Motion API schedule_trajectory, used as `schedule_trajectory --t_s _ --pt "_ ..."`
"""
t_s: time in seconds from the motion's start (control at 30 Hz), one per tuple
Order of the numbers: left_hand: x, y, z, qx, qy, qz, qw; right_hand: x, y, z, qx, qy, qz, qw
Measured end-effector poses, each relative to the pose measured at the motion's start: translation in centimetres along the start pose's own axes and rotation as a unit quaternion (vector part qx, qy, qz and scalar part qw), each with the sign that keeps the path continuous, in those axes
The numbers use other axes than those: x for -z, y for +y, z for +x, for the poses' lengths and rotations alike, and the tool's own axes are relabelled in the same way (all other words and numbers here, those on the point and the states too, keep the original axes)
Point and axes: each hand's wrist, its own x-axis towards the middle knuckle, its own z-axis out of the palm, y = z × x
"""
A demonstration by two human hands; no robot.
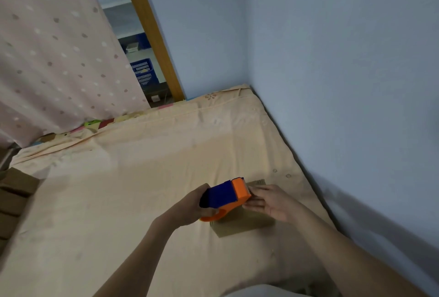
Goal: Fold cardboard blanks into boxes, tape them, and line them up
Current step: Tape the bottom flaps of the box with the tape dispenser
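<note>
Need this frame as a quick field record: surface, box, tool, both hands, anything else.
surface: bed sheet, peach, next to blue wall
box: cardboard box on the sheet, partly covered by hands
tool: tape dispenser, blue and orange, on top of box
left hand: grips dispenser
right hand: fingers flat on box by dispenser
other: brown stack at left edge; curtain

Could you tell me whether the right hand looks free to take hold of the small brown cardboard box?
Probably yes: the right hand already rests flat on the small brown cardboard box, holding nothing.

bed (147,178) — peach sheet | on it — cardboard box (240,225)
</note>
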Motion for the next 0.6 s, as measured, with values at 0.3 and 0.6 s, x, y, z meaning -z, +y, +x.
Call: schedule_trajectory --t_s 0.3,0.6 --pt "0.4 0.0 0.4 0.002 -0.003 0.016 1.0 -0.6 -0.8 0.0 -0.039 0.022 0.064 0.997" --pt "0.8 0.3 0.9 -0.01 -0.013 0.045 0.999 -0.9 -1.2 0.7 -0.036 0.122 -0.091 0.988"
